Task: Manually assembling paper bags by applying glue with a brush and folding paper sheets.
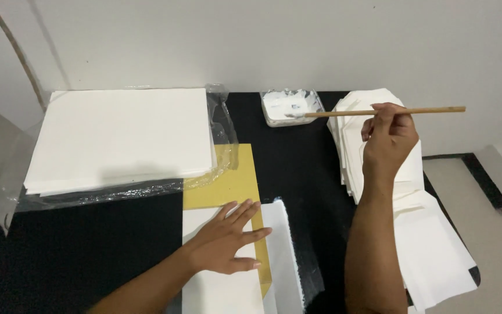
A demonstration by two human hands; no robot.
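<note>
Brush [379,111] tip at glue tub [290,106] rim

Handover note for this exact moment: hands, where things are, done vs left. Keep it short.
Left hand: flat, fingers spread, pressing a white sheet that lies on a yellow board on the black table.
Right hand: holds a thin wooden stick, its tip in the small tray of white paste.
Elsewhere: big stack of white sheets on clear plastic wrap at far left; pile of folded white paper pieces at right.
Done: sheet laid on the board, stick at the paste.
Left: no paste visible on the held sheet yet, as far as this view shows.
</note>
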